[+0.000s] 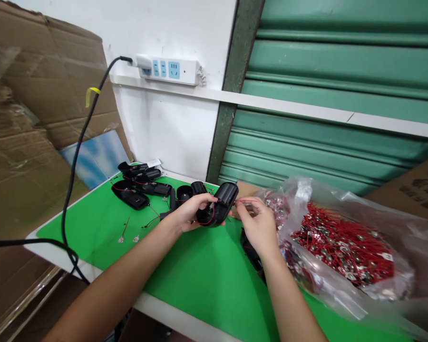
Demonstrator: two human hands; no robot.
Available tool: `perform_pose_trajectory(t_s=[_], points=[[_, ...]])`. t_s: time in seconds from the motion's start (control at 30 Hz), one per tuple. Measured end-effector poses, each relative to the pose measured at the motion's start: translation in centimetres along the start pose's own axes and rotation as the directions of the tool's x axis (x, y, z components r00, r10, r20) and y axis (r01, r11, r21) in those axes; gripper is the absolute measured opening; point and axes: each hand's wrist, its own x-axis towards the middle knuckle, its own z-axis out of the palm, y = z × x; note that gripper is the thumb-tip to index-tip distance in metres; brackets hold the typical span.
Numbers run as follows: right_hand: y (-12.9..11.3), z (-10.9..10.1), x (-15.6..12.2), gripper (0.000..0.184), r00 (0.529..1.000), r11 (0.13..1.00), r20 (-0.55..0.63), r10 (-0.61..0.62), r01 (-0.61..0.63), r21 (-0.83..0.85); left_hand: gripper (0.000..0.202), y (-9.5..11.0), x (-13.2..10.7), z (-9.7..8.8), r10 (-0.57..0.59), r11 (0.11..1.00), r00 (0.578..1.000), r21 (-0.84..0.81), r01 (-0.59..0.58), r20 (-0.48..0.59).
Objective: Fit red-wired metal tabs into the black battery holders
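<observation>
A black plastic housing point(225, 195) with a red wire along its side is gripped in my left hand point(192, 212), tilted above the green table mat. My right hand point(256, 219) is beside the housing's right end, thumb and fingers pinched on a thin red wire point(248, 200). Whether the wire's far end is joined to the housing cannot be made out. Under my right wrist lies another dark part point(250, 249), partly hidden. More black housings point(130, 194) with red wires lie at the mat's back left. Two small metal pieces point(121, 239) rest nearer, one with a red wire.
To the right, a clear plastic bag point(345, 247) holds many red-wired metal pieces. A black cable point(73, 175) hangs from the power strip point(169, 69) across the table's left edge. Cardboard point(39, 118) stands at left; a green shutter point(328, 71) rises behind.
</observation>
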Motion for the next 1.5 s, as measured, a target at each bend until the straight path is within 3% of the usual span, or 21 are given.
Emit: perform_pose_trajectory(t_s=[0.13, 0.23, 0.37, 0.83, 1.1, 1.2, 1.3, 1.4, 1.5], points=[[-0.7, -0.4, -0.1, 0.019, 0.978, 0.976, -0.108, -0.179, 0.163, -0.142, 0.024, -0.4, 0.3, 0.5, 0.065, 0.998, 0.99, 0.018, -0.063, -0.125], [-1.4, -0.5, -0.3, 0.016, 0.968, 0.96, -0.025, -0.25, 0.245, -0.134, 0.017, -0.5, 0.4, 1.0, 0.119, 0.993, 0.975, 0.043, -0.113, -0.189], [-1.5, -0.3, -0.5, 0.016, 0.949, 0.929, 0.057, -0.311, 0.316, -0.193, 0.019, -0.3, 0.1, 1.6, 0.099, 0.994, 0.969, 0.06, -0.088, -0.225], [-0.6, -0.1, -0.6, 0.014, 0.898, 0.852, 0.137, -0.419, 0.441, -0.281, 0.033, -0.4, 0.1, 1.4, 0.1, 0.99, 0.975, 0.113, -0.079, -0.2], [-0.2, 0.0, -0.7, 0.014, 0.908, 0.876, 0.155, -0.389, 0.417, -0.244, 0.033, -0.5, 0.0, 1.2, 0.123, 0.985, 0.979, 0.141, -0.101, -0.164], [-0.4, 0.1, -0.7, 0.014, 0.929, 0.921, 0.195, -0.313, 0.347, -0.175, 0.035, -0.7, 0.2, 1.1, 0.145, 0.978, 0.979, 0.168, -0.12, -0.146], [-0.7, 0.2, -0.9, 0.016, 0.946, 0.958, 0.224, -0.236, 0.265, -0.111, 0.037, -1.0, 0.5, 1.1, 0.235, 0.961, 0.963, 0.182, -0.209, -0.131], [-0.8, 0.5, -1.0, 0.019, 0.974, 0.98, 0.152, -0.17, 0.183, -0.077, 0.04, -1.2, 0.7, 1.2, 0.303, 0.941, 0.946, 0.196, -0.277, -0.117], [-0.6, 1.0, -1.2, 0.043, 0.993, 0.993, 0.076, -0.095, 0.1, -0.056, 0.042, -1.3, 0.8, 1.3, 0.32, 0.927, 0.941, 0.241, -0.287, -0.111]])
